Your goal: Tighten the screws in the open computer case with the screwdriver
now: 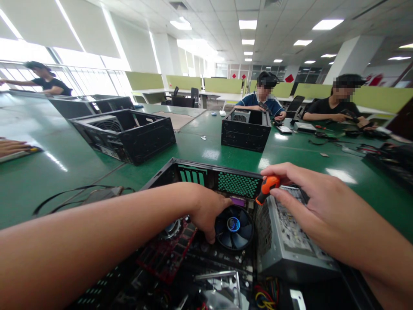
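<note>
My right hand [300, 193] pinches a short orange-and-black screwdriver [267, 189] between thumb and fingers. It hangs tilted above the grey metal power supply [267, 241], its lower end pointing down to the left; no shaft can be made out. Inside the open black computer case [176, 165], my left hand [208, 211] reaches in from the left, with its fingers and thumb around the left edge of a black CPU cooler fan [234, 226]. Left of the fan is a red graphics card [167, 252]. A purple connector [238, 201] shows just behind the fan.
Other open computer cases stand on the green table, one at the left [155, 137] and one ahead [245, 135]. Black cables [77, 193] lie left of my case. Coloured wires [266, 295] bunch near its front. Several people sit around; a hand [13, 146] rests at far left.
</note>
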Available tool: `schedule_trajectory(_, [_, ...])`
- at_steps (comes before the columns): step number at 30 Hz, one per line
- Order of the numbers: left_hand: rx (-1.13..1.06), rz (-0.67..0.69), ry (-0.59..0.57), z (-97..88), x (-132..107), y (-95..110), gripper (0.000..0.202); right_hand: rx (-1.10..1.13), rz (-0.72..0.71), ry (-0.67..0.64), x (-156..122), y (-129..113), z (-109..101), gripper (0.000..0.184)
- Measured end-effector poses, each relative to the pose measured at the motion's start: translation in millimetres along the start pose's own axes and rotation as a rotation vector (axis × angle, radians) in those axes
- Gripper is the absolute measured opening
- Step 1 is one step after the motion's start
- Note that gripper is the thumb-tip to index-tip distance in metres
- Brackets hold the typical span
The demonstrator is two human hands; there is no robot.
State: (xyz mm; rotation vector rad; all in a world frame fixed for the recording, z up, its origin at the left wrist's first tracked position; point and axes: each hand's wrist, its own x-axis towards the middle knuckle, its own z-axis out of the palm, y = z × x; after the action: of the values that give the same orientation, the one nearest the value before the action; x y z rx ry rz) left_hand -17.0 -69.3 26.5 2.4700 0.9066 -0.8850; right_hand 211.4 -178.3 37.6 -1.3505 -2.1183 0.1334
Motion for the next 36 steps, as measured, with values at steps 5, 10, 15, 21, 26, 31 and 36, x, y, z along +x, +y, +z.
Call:
schedule_trajectory(5, [0.002, -0.004, -0.003, 1.2, 2.4, -2.2, 0.126, 0.017, 0.006, 0.018, -1.0, -3.2, 2.8, 0.024])
schedule_trajectory(10, [-0.019, -0.002, 0.006, 0.0, 1.9, -1.8, 0.127, -0.031, 0.049, 0.033, 0.8, 2.3, 0.0, 0.015])
schedule_trajectory(15, [-0.013, -0.035, -0.014, -3.3, -1.0, 3.8, 0.125, -0.043, 0.062, 0.02, 0.1, 4.8, -2.5, 0.009])
schedule_trajectory(21, [0.007, -0.041, -0.004, -2.1, 0.8, 3.8, 0.126, -0.003, -0.009, 0.019, -5.0, -1.4, 3.6, 0.035])
schedule_trajectory(26, [-0.006, -0.027, -0.025, -5.6, -0.8, 6.7, 0.126, -0.025, -0.001, -0.015, -6.0, -3.2, 2.5, 0.026])
schedule_trajectory(31, [-0.025, -0.032, -0.033, -6.9, -2.8, 7.3, 0.126, 0.003, -0.028, 0.084, -11.6, -8.4, -5.1, 0.028])
schedule_trajectory(36, [-0.043, 0.019, -0.009, -2.1, 0.2, 1.5, 0.125, 0.11, -0.168, -0.065, -15.0, -19.5, -8.6, 0.031])
